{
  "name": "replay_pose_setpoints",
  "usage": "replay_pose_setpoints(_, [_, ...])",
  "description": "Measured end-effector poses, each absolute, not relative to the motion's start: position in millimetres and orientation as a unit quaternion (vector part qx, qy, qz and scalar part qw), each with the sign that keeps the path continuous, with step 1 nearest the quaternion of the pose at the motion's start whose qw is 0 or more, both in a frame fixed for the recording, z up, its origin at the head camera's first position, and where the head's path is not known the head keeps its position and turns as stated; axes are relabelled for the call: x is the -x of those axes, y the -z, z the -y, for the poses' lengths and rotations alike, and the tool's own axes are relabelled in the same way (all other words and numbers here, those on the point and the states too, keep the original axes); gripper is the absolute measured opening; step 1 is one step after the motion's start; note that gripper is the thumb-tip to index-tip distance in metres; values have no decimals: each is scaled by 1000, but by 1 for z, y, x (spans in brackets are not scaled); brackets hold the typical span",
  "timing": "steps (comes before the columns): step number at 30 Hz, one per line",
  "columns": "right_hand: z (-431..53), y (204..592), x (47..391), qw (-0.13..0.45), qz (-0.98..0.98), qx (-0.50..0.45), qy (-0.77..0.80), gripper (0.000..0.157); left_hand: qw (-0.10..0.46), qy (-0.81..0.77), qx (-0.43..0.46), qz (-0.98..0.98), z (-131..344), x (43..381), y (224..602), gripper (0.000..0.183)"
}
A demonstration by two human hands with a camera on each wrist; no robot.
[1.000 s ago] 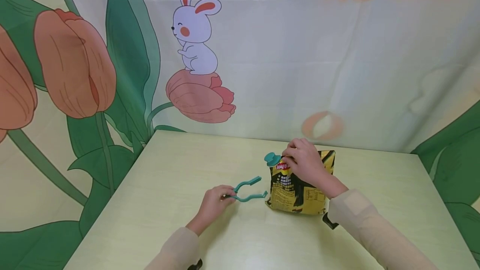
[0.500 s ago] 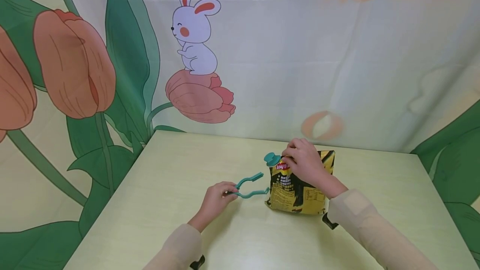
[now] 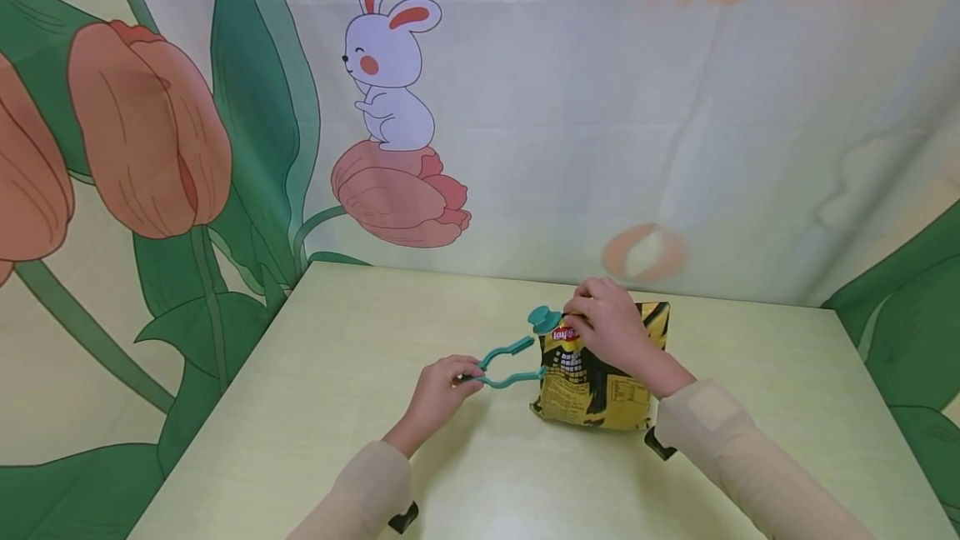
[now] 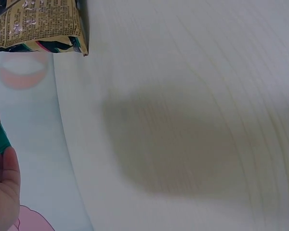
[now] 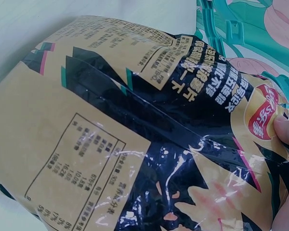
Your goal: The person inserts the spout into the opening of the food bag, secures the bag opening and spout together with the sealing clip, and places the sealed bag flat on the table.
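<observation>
In the head view my left hand (image 3: 441,390) pinches the joined end of a teal bag clip (image 3: 498,383). Its two curved arms stand spread, their free ends pointing right at the left edge of a chip bag (image 3: 592,398). Yellow and black, the bag stands on the table with its printed back facing me. My right hand (image 3: 611,323) grips it by the top, thumb on the front near the red logo. A teal round pour spout (image 3: 542,319) sticks out at the bag's upper left corner. Only a short piece of the clip's green plastic (image 4: 1,139) shows in the left wrist view.
A pale wood-look table (image 3: 315,373) carries everything. Right behind its far edge hangs a cloth backdrop (image 3: 562,107) printed with tulips and a rabbit. Black wrist straps (image 3: 403,517) show below both sleeves.
My left hand has moved the spread clip right and slightly up, so its arm ends have come to the bag's left edge. The right hand and bag have stayed in place.
</observation>
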State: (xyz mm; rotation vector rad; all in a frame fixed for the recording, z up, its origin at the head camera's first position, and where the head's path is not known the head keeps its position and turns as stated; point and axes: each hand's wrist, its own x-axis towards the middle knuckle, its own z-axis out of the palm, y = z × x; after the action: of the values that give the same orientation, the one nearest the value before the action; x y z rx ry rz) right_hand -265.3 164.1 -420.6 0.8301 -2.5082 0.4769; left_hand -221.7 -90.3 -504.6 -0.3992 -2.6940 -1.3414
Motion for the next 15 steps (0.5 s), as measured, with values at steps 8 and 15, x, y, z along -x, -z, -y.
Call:
replay_pose_setpoints(8, [-164, 421, 265, 228, 909, -303, -175, 6, 55, 446, 133, 884, 85, 225, 501, 8])
replay_pose_setpoints(15, [-164, 421, 266, 228, 909, -303, -176, 6, 55, 447, 136, 882, 80, 228, 498, 8])
